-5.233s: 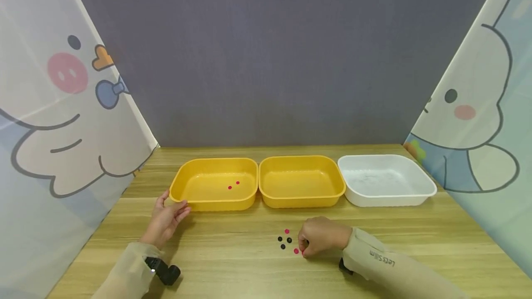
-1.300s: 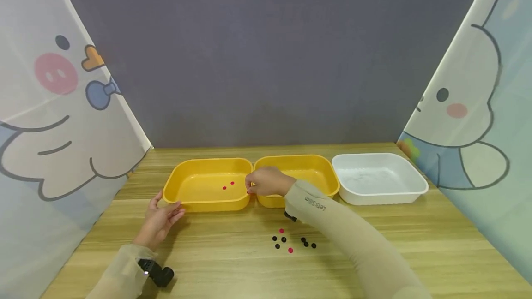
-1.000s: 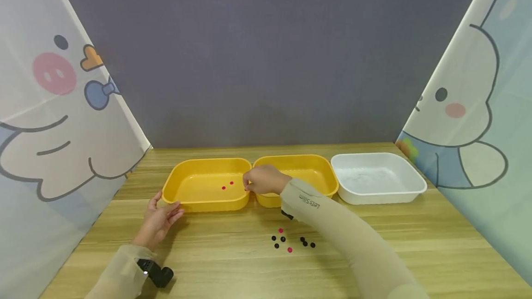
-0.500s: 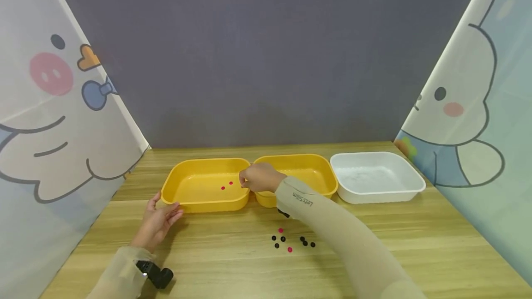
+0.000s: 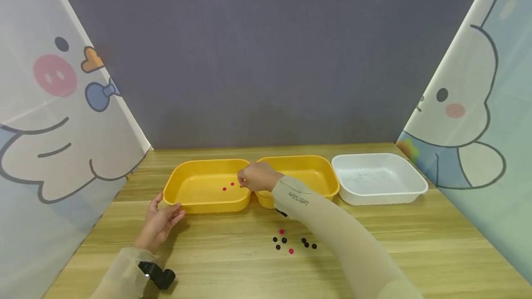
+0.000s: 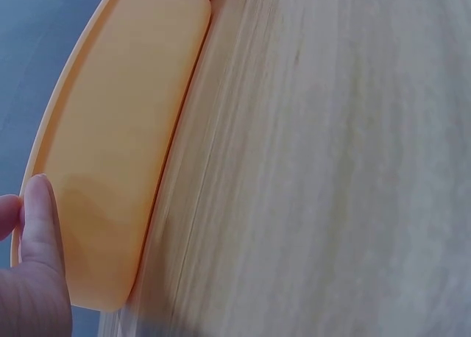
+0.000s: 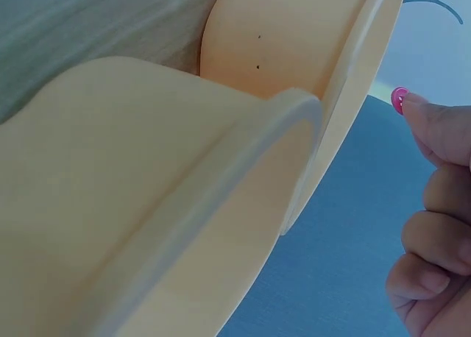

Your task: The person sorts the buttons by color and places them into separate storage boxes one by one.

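My right hand point(image 5: 259, 176) pinches a pink button point(image 7: 399, 99) between thumb and forefinger, its other fingers curled. It hangs over the meeting rims of the left yellow tray point(image 5: 216, 206) and the middle yellow tray point(image 5: 307, 197). Two pink buttons point(image 5: 225, 189) lie inside the left tray. At that tray's near left corner, my left hand point(image 5: 155, 225) grips the rim; in the left wrist view the thumb point(image 6: 42, 223) lies along the outer wall. On the table in front are two more pink buttons point(image 5: 291, 251) and several black buttons point(image 5: 284, 240).
A white tray point(image 5: 382, 199) stands to the right of the middle yellow tray, so the three form a row. Behind the wooden table point(image 5: 224, 262) rises a grey panel point(image 5: 266, 59), with cartoon-printed cloths point(image 5: 41, 160) on both sides.
From the table my right hand has lifted a pink button and carried it left and forward to the left tray, uncovering several black buttons. Lately it has edged slightly left. My left hand keeps its place.
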Demonstrator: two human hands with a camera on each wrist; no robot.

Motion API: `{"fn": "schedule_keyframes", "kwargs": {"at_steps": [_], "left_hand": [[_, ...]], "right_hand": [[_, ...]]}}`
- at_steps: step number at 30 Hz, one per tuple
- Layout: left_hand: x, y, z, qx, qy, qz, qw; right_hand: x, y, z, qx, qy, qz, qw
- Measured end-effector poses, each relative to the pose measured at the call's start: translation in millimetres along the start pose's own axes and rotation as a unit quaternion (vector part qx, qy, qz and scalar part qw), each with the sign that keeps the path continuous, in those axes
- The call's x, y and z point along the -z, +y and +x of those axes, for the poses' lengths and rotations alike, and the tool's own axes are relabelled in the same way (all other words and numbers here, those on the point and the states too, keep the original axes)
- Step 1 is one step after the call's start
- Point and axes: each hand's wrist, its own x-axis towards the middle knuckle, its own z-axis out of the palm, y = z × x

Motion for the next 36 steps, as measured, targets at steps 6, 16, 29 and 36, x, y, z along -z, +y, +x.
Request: {"fn": "schedule_keyframes", "kwargs": {"at_steps": [6, 16, 29, 36], "left_hand": [[0.6, -2.7, 2.2, 0.0, 0.004, 0.004, 1.0], [0.7, -3.8, -0.8, -0.001, 0.002, 0.001, 1.0], [4.1, -2.1, -0.1, -0.013, 0.004, -0.006, 0.9999], [0.8, -1.7, 1.0, -0.014, -0.004, 0.002, 0.9999]], "right_hand": [[1.1, -5.6, 6.6, -0.008, -0.011, 0.004, 1.0], [-1.7, -13.7, 20.9, -0.008, -0.011, 0.008, 1.0], [3.7, -18.1, 41.0, -0.013, -0.018, 0.018, 1.0], [4.1, -15.4, 49.2, -0.027, -0.028, 0.032, 0.999]]}}
